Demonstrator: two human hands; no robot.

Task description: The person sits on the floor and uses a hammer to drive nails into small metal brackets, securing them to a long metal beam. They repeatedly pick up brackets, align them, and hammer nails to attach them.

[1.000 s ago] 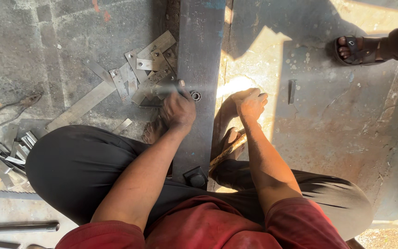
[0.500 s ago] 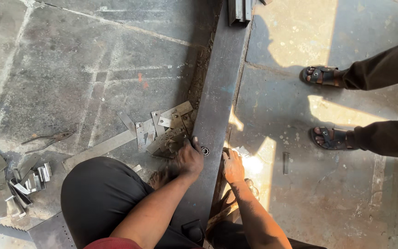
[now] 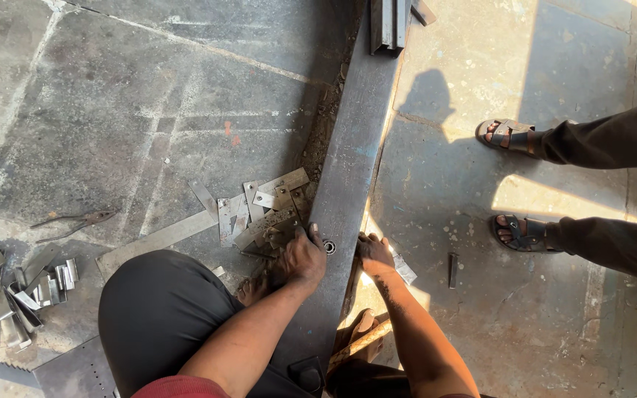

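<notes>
Grey concrete floor (image 3: 149, 96) fills most of the view, stained and crossed by faint lines. No package or label is seen on it, only a small orange paint mark at about 11 o'clock from the hands.

Next in size is a long dark steel plate (image 3: 352, 169), which runs from 12 o'clock down to the person's lap at 6 o'clock. It is flat, dull and a little rusty, with a small round hole (image 3: 329, 247) near the hands. Short steel channel offcuts (image 3: 388, 22) lie on its far end at 12 o'clock.

At 3 o'clock two sandalled feet (image 3: 514, 184) of another person are seen on the sunlit floor.

At 9 o'clock a pile of small bent metal pieces (image 3: 16, 295) is found, and a pair of pliers (image 3: 75, 221) lies just above it.

Flat metal strips (image 3: 263, 210) are scattered just left of the plate, at 11 o'clock from the hands.

The left hand (image 3: 300, 258) is curled at the left edge of the plate, beside the hole; whether something is gripped cannot be told. The right hand (image 3: 374, 254) is closed at the right edge of the plate, with a small pale metal piece (image 3: 405, 270) just beside it; if it is held cannot be told.
</notes>
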